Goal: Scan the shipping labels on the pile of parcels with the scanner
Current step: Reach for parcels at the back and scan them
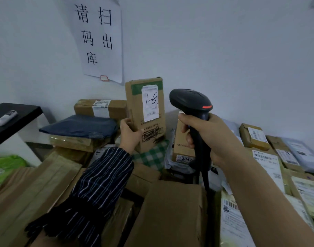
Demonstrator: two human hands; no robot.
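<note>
- How many scanners?
- One black scanner (192, 102).
- And hands?
- Two: a left hand (129, 134) and a right hand (211, 136).
- How many brown boxes (170, 211)?
- A big pile, too many to count. Just one tall box (146, 113) stands up.
- What else?
- One blue bag (81, 126), one green bag (6, 164), one checked parcel (152, 155), one remote (6, 117), one paper sign (99, 41).

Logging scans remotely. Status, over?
Left hand holds upright box, label facing camera. Right hand grips scanner beside it. Nothing between them.
</note>
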